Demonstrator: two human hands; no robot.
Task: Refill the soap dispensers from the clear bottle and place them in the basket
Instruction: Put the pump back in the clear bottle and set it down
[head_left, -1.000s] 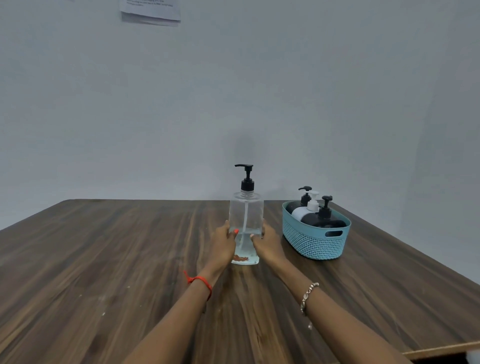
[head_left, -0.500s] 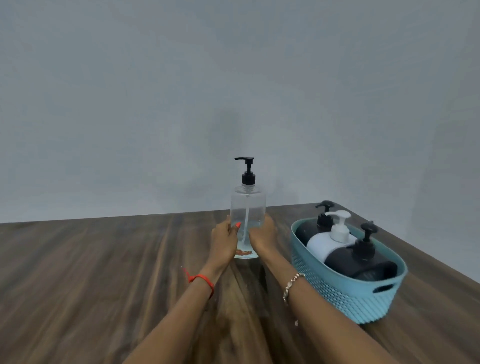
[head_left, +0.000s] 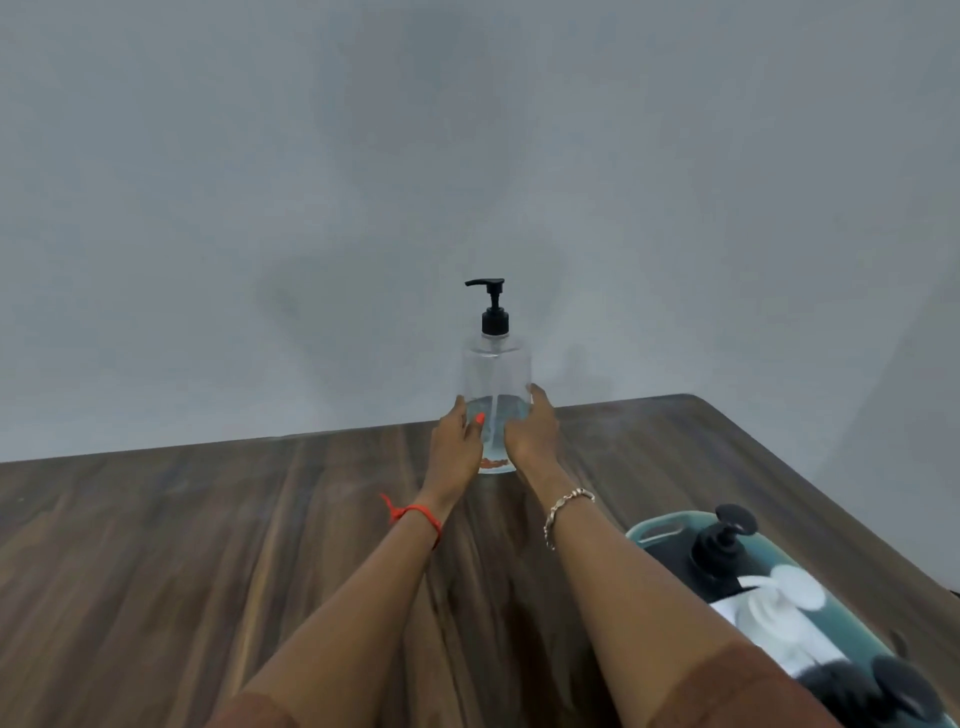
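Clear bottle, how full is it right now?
Mostly empty. Liquid in the clear bottle reaches only the lower part; above it looks empty.

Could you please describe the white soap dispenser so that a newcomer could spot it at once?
On the wooden table, look near the right edge, where a teal basket sits beside the person's right forearm. Of the three bottles inside, the white dispenser is the middle one. The black dispensers on either side make it the only pale one.

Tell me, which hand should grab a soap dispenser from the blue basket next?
Probably the right hand: the teal plastic basket of pump dispensers lies beside that forearm; the left hand would have to cross the clear plastic pump bottle.
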